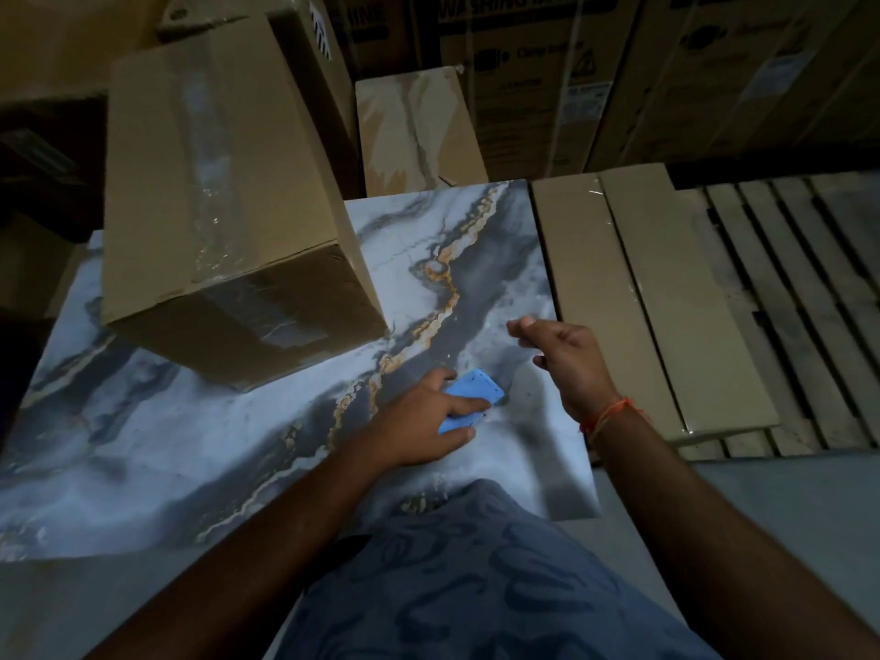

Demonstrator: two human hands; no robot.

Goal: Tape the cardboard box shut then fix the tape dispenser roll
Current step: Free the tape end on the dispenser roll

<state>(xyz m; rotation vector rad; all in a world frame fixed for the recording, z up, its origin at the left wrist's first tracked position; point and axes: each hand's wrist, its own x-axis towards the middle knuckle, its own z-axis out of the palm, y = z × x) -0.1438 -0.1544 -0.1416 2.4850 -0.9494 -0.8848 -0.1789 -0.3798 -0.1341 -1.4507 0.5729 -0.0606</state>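
Observation:
A tall cardboard box [214, 183] stands on the marbled slab [190, 445], its top seam and near end covered with clear tape. My left hand [424, 421] presses down on a flat blue tape dispenser [476, 397] lying on the slab in front of me, with fingers and thumb gripping its sides. My right hand [566, 359] hovers a little above and to the right of the dispenser. Its fingers are loosely curled and pinched; I cannot tell whether they hold a strip of clear tape. No tape roll is visible.
Two flat cardboard packs [643, 302] lie right of the slab on a wooden pallet [785, 302]. A smaller box [419, 131] stands behind the slab, with large printed cartons [547, 78] stacked at the back. My patterned blue shirt [476, 588] fills the near foreground.

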